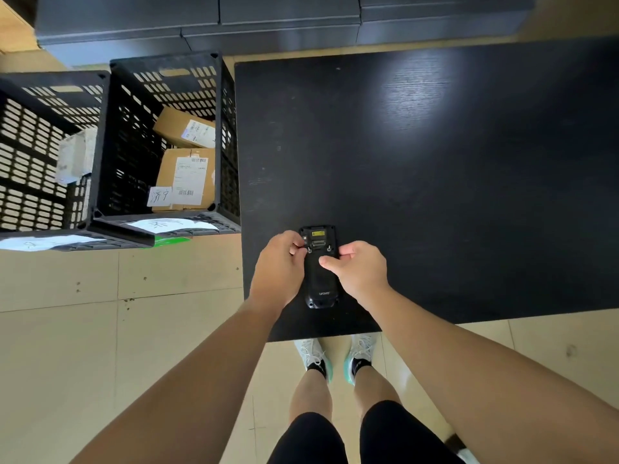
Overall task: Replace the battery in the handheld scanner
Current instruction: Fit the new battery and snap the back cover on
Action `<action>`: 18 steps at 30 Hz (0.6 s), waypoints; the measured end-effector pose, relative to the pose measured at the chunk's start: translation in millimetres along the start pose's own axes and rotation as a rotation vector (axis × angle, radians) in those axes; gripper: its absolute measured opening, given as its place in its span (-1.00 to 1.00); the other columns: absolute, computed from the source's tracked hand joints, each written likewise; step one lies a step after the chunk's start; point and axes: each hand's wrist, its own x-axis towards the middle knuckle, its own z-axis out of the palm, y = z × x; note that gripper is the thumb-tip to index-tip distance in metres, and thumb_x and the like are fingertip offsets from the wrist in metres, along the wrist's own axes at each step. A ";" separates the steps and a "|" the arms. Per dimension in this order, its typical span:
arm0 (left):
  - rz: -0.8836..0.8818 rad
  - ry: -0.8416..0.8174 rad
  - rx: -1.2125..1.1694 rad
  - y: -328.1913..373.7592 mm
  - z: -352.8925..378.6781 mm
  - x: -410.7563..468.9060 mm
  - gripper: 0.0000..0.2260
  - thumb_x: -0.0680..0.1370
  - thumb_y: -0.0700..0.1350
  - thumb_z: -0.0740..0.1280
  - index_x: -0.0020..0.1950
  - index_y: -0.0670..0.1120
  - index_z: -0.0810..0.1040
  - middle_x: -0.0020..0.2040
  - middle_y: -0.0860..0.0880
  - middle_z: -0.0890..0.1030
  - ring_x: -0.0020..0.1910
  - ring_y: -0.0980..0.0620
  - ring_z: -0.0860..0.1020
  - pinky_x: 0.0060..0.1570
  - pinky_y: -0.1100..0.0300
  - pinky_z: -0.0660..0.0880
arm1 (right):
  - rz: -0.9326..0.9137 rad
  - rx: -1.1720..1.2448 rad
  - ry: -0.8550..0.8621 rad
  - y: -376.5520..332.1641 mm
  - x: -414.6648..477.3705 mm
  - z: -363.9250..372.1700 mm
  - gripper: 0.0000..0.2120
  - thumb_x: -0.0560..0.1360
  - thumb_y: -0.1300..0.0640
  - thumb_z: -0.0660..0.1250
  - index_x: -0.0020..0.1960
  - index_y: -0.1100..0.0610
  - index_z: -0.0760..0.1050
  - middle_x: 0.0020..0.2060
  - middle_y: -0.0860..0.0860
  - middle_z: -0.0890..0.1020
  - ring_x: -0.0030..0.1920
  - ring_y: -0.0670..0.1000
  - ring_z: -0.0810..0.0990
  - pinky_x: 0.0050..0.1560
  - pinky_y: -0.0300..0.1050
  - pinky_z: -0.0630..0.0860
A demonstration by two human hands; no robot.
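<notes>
A black handheld scanner lies face down near the front left corner of a black table, its back cover with a white logo facing up. My left hand grips the scanner's left side, fingertips at a small latch near the top. My right hand holds the right side, thumb pressing on the middle of the back cover. A yellow label shows at the scanner's far end. No loose battery is in view.
Two black plastic crates stand on the tiled floor to the left of the table; the nearer one holds cardboard parcels. Dark grey boxes line the far side. My feet are under the table's front edge.
</notes>
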 end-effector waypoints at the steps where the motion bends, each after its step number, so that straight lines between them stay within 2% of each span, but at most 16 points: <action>1: 0.087 -0.054 0.066 -1.2 -5.0 5.7 -0.94 0.58 -0.12 0.29 0.01 -0.01 0.55 -0.09 0.06 0.56 -0.16 0.06 0.52 -0.12 0.22 0.40 | -0.002 0.000 -0.003 0.4 0.3 -0.2 -0.56 0.27 -0.08 0.59 0.05 0.09 0.60 -0.25 -0.15 0.61 -0.11 -0.07 0.62 -0.20 -0.29 0.43; 4: 0.309 -0.231 0.249 -0.6 -16.6 21.9 -0.90 0.60 -0.15 0.24 -0.01 -0.06 0.55 -0.05 -0.01 0.55 -0.14 -0.03 0.53 -0.09 0.07 0.49 | -0.010 -0.003 -0.016 1.5 1.5 -0.2 -0.56 0.27 -0.09 0.58 0.05 0.09 0.61 -0.19 -0.11 0.66 -0.11 -0.08 0.63 -0.16 -0.28 0.47; 8: 0.467 -0.381 0.407 1.4 -25.6 36.5 -0.90 0.61 -0.15 0.22 -0.04 -0.09 0.51 -0.04 -0.03 0.53 -0.16 -0.09 0.54 -0.14 -0.03 0.53 | -0.026 -0.005 -0.019 3.8 2.7 -0.1 -0.55 0.28 -0.08 0.59 0.06 0.11 0.61 -0.14 -0.06 0.68 -0.11 -0.07 0.64 -0.15 -0.27 0.47; 11: 0.529 -0.463 0.486 0.1 -32.4 46.0 -0.92 0.61 -0.14 0.23 0.02 -0.09 0.51 0.02 -0.03 0.54 -0.14 -0.09 0.55 -0.12 -0.01 0.54 | -0.032 -0.014 -0.023 5.1 3.0 0.1 -0.55 0.29 -0.08 0.58 0.07 0.11 0.61 -0.13 -0.06 0.67 -0.10 -0.07 0.63 -0.12 -0.25 0.48; 18: 0.684 -0.574 0.655 6.9 -39.6 60.5 -0.92 0.61 -0.12 0.21 0.01 -0.07 0.48 0.00 -0.02 0.51 -0.17 -0.09 0.54 -0.21 0.05 0.50 | -0.022 -0.009 -0.032 5.5 3.2 0.3 -0.56 0.28 -0.09 0.58 0.06 0.09 0.61 -0.19 -0.12 0.64 -0.21 -0.21 0.57 -0.29 -0.39 0.37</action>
